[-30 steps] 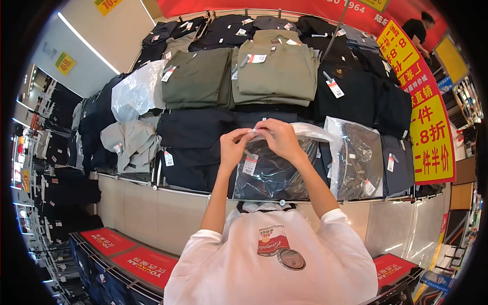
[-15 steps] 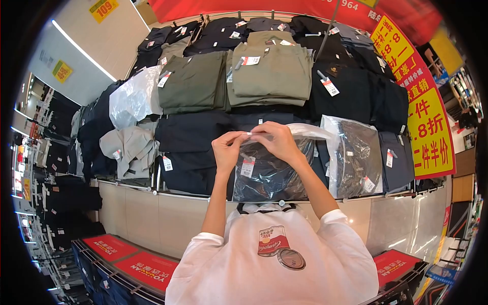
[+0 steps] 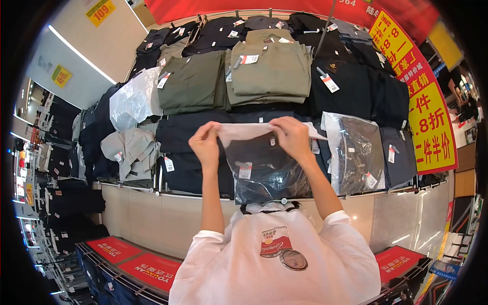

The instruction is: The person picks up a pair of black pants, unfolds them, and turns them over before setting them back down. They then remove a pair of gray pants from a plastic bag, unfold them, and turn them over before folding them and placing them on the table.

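A clear plastic bag (image 3: 274, 175) with folded dark trousers inside lies at the front edge of the display. My left hand (image 3: 206, 147) pinches the left end of the bag's whitish upper edge. Further right, my right hand (image 3: 292, 136) grips the same edge between thumb and fingers. The edge is stretched fairly straight between both hands. A white price tag (image 3: 245, 171) shows through the plastic.
A second bagged dark garment (image 3: 354, 152) lies just right. Olive trousers (image 3: 272, 73) are stacked behind, a crumpled grey garment (image 3: 131, 150) sits left. A red and yellow sign (image 3: 429, 119) stands at the right; red-topped racks (image 3: 147, 269) are near me.
My hands have moved apart, the left one leftward and the right one rightward. The bag's upper edge, bunched between them before, is now spread out.
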A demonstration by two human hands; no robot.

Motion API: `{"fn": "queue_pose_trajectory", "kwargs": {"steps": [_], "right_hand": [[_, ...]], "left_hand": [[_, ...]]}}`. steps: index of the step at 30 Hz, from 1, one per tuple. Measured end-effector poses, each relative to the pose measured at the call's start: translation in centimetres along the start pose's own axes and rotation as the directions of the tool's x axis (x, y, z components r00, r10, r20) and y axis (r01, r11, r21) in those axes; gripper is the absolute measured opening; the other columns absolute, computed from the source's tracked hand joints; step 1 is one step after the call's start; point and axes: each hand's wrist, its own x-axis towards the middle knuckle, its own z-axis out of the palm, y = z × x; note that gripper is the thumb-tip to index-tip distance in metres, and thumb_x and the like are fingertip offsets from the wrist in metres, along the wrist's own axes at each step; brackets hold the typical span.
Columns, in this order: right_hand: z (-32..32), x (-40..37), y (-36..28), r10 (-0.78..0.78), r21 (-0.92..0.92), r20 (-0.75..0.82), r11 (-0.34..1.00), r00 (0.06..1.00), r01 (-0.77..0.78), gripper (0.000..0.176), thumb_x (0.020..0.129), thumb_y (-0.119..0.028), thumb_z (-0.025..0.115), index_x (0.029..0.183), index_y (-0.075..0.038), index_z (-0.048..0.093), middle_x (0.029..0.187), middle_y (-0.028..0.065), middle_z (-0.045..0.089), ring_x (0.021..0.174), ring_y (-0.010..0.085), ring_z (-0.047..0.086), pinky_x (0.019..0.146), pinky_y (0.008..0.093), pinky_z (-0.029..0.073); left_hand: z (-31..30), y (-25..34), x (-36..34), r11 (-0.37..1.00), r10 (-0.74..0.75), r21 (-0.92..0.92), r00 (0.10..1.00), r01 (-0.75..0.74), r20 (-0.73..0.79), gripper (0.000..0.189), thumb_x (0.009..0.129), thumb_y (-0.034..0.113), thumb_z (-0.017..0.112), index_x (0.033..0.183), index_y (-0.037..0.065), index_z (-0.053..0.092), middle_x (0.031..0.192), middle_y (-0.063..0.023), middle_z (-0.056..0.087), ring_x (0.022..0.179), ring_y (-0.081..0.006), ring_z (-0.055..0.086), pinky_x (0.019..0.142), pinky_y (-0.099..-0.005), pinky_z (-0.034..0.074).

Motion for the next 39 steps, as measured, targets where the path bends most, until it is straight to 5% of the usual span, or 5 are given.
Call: {"fn": "queue_pose_trajectory", "kwargs": {"steps": [13, 19, 24, 28, 39], "right_hand": [[-11.8, -4.4, 8.1, 0.283, -0.359, -0.249, 0.861, 0.926, -0.36, 0.007, 0.075, -0.004, 0.062, 0.081, -0.003, 0.066, 0.078, 0.0111, 0.065, 0.073, 0.027, 0.064, 0.066, 0.0318, 0.049], [-5.7, -3.2, 3.9, 0.218, -0.085, 0.031, 0.973, 0.975, -0.215, 0.016, 0.075, -0.009, 0.066, 0.09, -0.003, 0.064, 0.088, 0.0122, 0.064, 0.082, 0.0278, 0.062, 0.072, 0.0336, 0.049], [-0.8, -1.3, 1.7, -0.073, -0.059, 0.136, 0.995, 0.988, 0.082, 0.021, 0.073, -0.014, 0.07, 0.092, -0.005, 0.065, 0.087, 0.0115, 0.064, 0.084, 0.0273, 0.06, 0.078, 0.0356, 0.046], [0.9, -1.7, 0.4, -0.061, 0.054, 0.427, 0.998, 0.902, 0.042, 0.03, 0.071, -0.023, 0.071, 0.094, -0.007, 0.065, 0.094, 0.0106, 0.063, 0.089, 0.0297, 0.058, 0.08, 0.0361, 0.045], [1.1, -2.8, 0.9, 0.035, 0.14, 0.563, 0.981, 0.826, -0.137, 0.011, 0.076, -0.011, 0.061, 0.08, 0.0, 0.062, 0.114, 0.0156, 0.057, 0.102, 0.0331, 0.054, 0.086, 0.0385, 0.043]], "left_hand": [[-1.9, -0.5, 2.1, 0.999, -0.042, -0.007, 0.996, 0.041, -0.078, 0.004, 0.075, -0.003, 0.066, 0.079, -0.003, 0.067, 0.07, -0.0001, 0.06, 0.061, -0.0052, 0.049, 0.054, -0.0191, 0.037], [0.7, 0.4, 0.7, 0.999, -0.047, -0.004, 0.991, 0.048, 0.123, 0.005, 0.075, -0.006, 0.063, 0.079, -0.004, 0.066, 0.071, -0.0001, 0.06, 0.061, -0.0048, 0.049, 0.054, -0.0191, 0.038], [0.4, 0.6, 0.5, 0.997, -0.074, -0.01, 0.991, 0.076, 0.114, 0.005, 0.076, -0.005, 0.064, 0.08, -0.004, 0.066, 0.072, -0.0005, 0.06, 0.06, -0.0052, 0.05, 0.054, -0.0193, 0.038], [-0.1, 0.6, 0.2, 0.996, -0.089, 0.0, 0.99, 0.09, 0.112, 0.004, 0.076, -0.004, 0.064, 0.08, -0.004, 0.066, 0.072, -0.0005, 0.06, 0.06, -0.0053, 0.05, 0.054, -0.0191, 0.039], [-1.9, -0.7, -0.9, 0.996, -0.092, 0.035, 0.979, 0.087, 0.18, 0.019, 0.079, 0.002, 0.065, 0.097, -0.002, 0.062, 0.086, -0.0049, 0.061, 0.074, -0.0113, 0.056, 0.068, -0.0218, 0.044]]}}
